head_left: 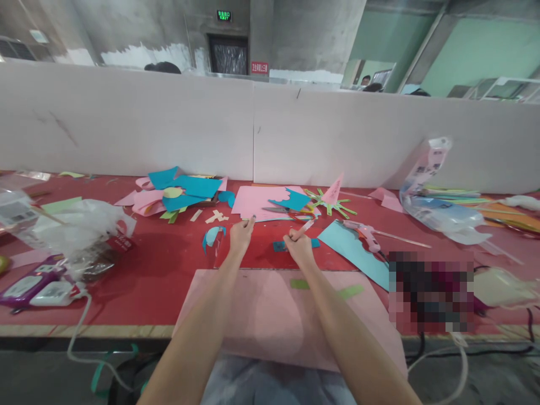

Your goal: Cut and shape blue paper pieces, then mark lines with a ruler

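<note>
My right hand [298,247] is closed round a pale pen [308,225], its upper end pointing up and to the right. Beneath that hand lies a narrow blue paper strip [279,246], showing on both sides of it. My left hand [241,236] is closed above the red tabletop, with a small dark tip at its fingers that I cannot make out. To its left stands a curled blue paper piece [213,237]. Beyond both hands, scissors [287,210] with red and yellow handles rest on pink paper sheets [253,200], beside a cut blue paper piece [296,199].
A pink paper cone [333,193] stands among green strips. On the right are a light-blue sheet [354,253], a glue gun [368,237] and a plastic bag [447,214]. Blue and pink scraps [196,185] and a white bag [80,228] lie left. A white partition [169,124] stands behind.
</note>
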{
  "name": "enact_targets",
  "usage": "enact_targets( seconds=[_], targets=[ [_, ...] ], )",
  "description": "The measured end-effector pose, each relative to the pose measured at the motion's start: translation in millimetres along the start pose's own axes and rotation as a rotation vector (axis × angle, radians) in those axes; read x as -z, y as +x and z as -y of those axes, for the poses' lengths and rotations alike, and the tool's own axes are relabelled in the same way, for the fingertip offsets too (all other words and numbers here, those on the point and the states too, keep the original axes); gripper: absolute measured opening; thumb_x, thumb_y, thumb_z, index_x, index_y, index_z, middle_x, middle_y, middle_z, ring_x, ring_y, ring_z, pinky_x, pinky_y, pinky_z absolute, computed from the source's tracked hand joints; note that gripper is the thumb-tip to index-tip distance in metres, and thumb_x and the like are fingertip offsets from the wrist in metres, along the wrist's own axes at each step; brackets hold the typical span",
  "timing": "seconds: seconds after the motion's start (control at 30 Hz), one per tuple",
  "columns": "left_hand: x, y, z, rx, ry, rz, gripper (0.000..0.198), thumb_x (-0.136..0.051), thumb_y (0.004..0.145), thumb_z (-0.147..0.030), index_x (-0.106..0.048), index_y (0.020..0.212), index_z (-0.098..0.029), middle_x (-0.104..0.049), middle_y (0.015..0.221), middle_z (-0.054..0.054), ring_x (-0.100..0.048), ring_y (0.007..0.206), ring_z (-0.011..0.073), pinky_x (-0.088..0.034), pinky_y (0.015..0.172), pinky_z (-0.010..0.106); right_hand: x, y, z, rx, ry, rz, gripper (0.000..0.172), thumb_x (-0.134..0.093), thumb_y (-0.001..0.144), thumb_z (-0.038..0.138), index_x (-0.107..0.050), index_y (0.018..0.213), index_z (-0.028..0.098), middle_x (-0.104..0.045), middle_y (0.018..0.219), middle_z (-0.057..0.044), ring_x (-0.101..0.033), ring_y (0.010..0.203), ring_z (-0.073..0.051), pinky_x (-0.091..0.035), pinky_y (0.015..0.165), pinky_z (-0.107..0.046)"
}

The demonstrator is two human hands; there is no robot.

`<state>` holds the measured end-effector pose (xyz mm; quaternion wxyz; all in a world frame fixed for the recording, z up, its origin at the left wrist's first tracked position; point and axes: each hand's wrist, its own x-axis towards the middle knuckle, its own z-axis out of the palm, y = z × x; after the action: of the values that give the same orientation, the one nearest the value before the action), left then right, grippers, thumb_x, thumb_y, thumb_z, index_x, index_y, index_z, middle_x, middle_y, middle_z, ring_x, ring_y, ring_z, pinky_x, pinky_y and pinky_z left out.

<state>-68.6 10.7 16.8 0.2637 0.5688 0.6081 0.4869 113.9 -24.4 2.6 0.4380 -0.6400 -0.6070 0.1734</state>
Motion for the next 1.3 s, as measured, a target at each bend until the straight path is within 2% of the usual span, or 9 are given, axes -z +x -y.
enact_targets(
  seconds=[0.1, 0.17, 0.3, 0.43, 0.6, 0.7, 0.8, 1.1, 1.3],
  targets=[
    [-1.8, 1.2, 2.3, -0.048, 0.014, -0.016, 0.050, -0.047, 0.082, -0.049, -0.025, 0.048, -0.020, -0.023, 0.045, -0.005, -0.026, 0.044, 0.0089, -0.016, 0.046, 0.026, 0.1, -0.2, -0.3, -0.003, 0.010, -0.032, 0.029, -0.044, 0.072, 0.029, -0.023, 0.053, 0.023, -0.040, 0.041, 0.005, -0.047, 0.047, -0.013, -0.032, 0.050, -0.022],
    [-2.3, 1.1, 2.8, -0.059, 0.001, 0.000, 0.048, -0.047, 0.082, -0.048, -0.028, 0.048, -0.020, -0.027, 0.043, -0.005, -0.030, 0.042, 0.0089, -0.018, 0.045, 0.025, 0.5, -0.7, -0.1, -0.009, 0.025, -0.040, 0.028, -0.044, 0.072, 0.029, -0.023, 0.054, 0.023, -0.041, 0.042, 0.005, -0.049, 0.047, -0.014, -0.033, 0.050, -0.022],
    [-0.6, -1.3, 0.6, -0.006, -0.082, 0.087, 0.043, -0.043, 0.084, -0.048, -0.048, 0.052, -0.019, -0.042, 0.037, -0.004, -0.044, 0.039, 0.0111, -0.030, 0.046, 0.022, 0.7, -1.2, 0.4, -0.038, 0.076, -0.001, 0.026, -0.044, 0.073, 0.028, -0.026, 0.054, 0.023, -0.048, 0.045, 0.005, -0.052, 0.047, -0.013, -0.036, 0.052, -0.022],
    [1.7, -3.1, -1.4, 0.006, -0.130, 0.094, 0.047, -0.041, 0.084, -0.052, -0.060, 0.058, -0.018, -0.054, 0.040, -0.001, -0.055, 0.045, 0.0136, -0.039, 0.049, 0.021, -1.0, -0.4, -1.1, -0.026, 0.053, -0.010, 0.028, -0.045, 0.072, 0.029, -0.025, 0.053, 0.023, -0.045, 0.043, 0.006, -0.051, 0.046, -0.013, -0.034, 0.050, -0.022],
    [1.5, -3.1, -2.9, 0.097, -0.321, 0.122, 0.048, -0.042, 0.083, -0.054, -0.060, 0.059, -0.017, -0.064, 0.049, 0.003, -0.063, 0.049, 0.0173, -0.048, 0.054, 0.025, -2.4, 0.3, -3.1, -0.019, 0.043, -0.015, 0.030, -0.046, 0.071, 0.029, -0.024, 0.052, 0.023, -0.038, 0.040, 0.006, -0.047, 0.044, -0.013, -0.032, 0.048, -0.022],
    [0.6, -3.0, -3.5, 0.123, -0.393, 0.121, 0.047, -0.041, 0.083, -0.052, -0.061, 0.060, -0.016, -0.066, 0.051, 0.005, -0.065, 0.050, 0.0189, -0.052, 0.055, 0.028, -2.0, 0.0, -2.9, -0.038, 0.080, -0.005, 0.029, -0.045, 0.071, 0.030, -0.024, 0.052, 0.024, -0.041, 0.040, 0.005, -0.049, 0.045, -0.014, -0.033, 0.048, -0.022],
    [-0.6, -2.1, -2.1, 0.136, -0.402, 0.118, 0.048, -0.039, 0.083, -0.053, -0.062, 0.062, -0.016, -0.066, 0.051, 0.006, -0.065, 0.050, 0.0194, -0.052, 0.054, 0.028, -1.6, -0.6, -2.1, -0.058, 0.118, 0.009, 0.028, -0.045, 0.071, 0.030, -0.026, 0.053, 0.023, -0.047, 0.042, 0.005, -0.051, 0.046, -0.014, -0.036, 0.049, -0.022],
    [-1.7, -0.9, 1.4, 0.113, -0.410, 0.080, 0.047, -0.041, 0.083, -0.054, -0.053, 0.056, -0.018, -0.061, 0.043, 0.004, -0.064, 0.045, 0.0180, -0.049, 0.049, 0.024, 0.8, 0.0, -0.4, -0.088, 0.145, -0.001, 0.027, -0.045, 0.071, 0.028, -0.026, 0.052, 0.023, -0.047, 0.042, 0.005, -0.051, 0.046, -0.013, -0.036, 0.049, -0.022],
    [-2.8, -1.1, 0.4, 0.147, -0.461, 0.085, 0.045, -0.039, 0.085, -0.051, -0.059, 0.062, -0.017, -0.066, 0.051, 0.006, -0.066, 0.051, 0.0207, -0.052, 0.051, 0.028, -0.9, 1.8, -2.1, -0.003, -0.008, -0.058, 0.032, -0.046, 0.070, 0.026, -0.021, 0.051, 0.023, -0.031, 0.040, 0.007, -0.038, 0.043, -0.012, -0.028, 0.049, -0.023]
  ],
)
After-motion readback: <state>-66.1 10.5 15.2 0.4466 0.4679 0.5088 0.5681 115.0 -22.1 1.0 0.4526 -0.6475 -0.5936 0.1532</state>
